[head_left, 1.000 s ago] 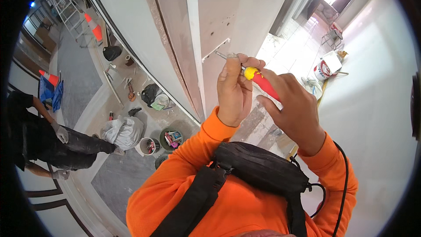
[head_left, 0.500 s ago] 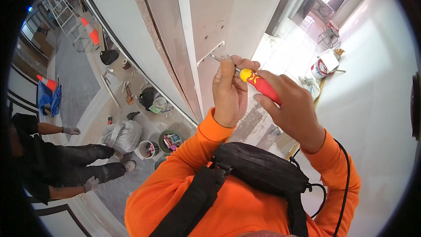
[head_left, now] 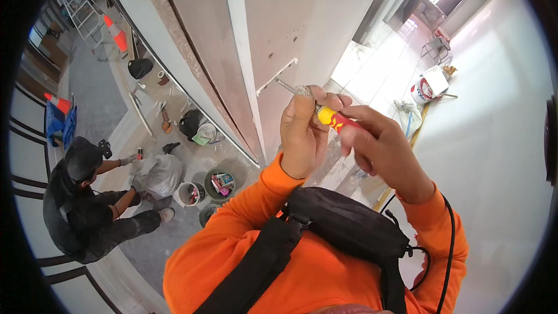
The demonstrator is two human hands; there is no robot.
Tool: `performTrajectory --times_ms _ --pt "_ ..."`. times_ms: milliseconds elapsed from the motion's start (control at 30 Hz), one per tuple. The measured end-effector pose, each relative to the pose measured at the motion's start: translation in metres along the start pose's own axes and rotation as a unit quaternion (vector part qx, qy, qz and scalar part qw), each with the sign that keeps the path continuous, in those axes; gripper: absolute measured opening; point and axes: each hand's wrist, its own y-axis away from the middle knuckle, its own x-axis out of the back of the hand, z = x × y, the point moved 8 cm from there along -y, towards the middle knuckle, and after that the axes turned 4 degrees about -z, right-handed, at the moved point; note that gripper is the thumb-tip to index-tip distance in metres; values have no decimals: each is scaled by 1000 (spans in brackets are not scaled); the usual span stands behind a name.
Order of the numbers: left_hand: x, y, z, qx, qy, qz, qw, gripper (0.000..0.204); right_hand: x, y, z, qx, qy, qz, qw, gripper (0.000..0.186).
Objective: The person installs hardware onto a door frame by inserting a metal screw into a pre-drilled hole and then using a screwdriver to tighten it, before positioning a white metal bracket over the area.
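Note:
My right hand (head_left: 389, 154) is wrapped round the red and yellow handle of a screwdriver (head_left: 328, 117). Near the handle's front end, my left hand (head_left: 302, 131) pinches the metal shaft between thumb and fingers. The shaft points up and left at a pale panel (head_left: 302, 11), its tip by a thin white bracket-shaped edge (head_left: 286, 68). Whether the tip touches a screw there I cannot tell. Small dark holes mark the panel above that edge.
At left a person (head_left: 87, 197) in dark clothes bends over a white sack (head_left: 163, 175). Buckets (head_left: 222, 199) of small items stand beside it. Traffic cones (head_left: 116, 34) and a metal ladder (head_left: 81, 9) are farther back. A white bucket (head_left: 430, 84) stands by the right wall.
My right hand has turned and shifted its grip on the handle; my left hand stays on the shaft. The person at left has bent forward, reaching to the sack and a small red item.

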Motion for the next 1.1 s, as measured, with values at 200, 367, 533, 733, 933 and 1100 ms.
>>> performTrajectory --times_ms 200,367,533,733,933,1100 --pt "-9 -6 1 49 69 -58 995 36 -28 41 -41 378 666 231 599 43" --pt "-11 -5 0 90 33 -133 986 35 -25 39 -33 345 545 216 733 31" --pt "-7 -8 -1 52 -51 -45 996 32 -3 3 14 -82 -255 -25 963 35" --pt "-2 -12 7 15 6 -7 1000 36 -5 25 -35 234 397 145 876 46" --pt "-13 -10 0 49 36 -22 998 34 -16 33 -38 295 497 213 788 42" --pt "-15 -1 -5 40 -31 38 998 35 -7 7 16 -79 -209 -27 974 38"
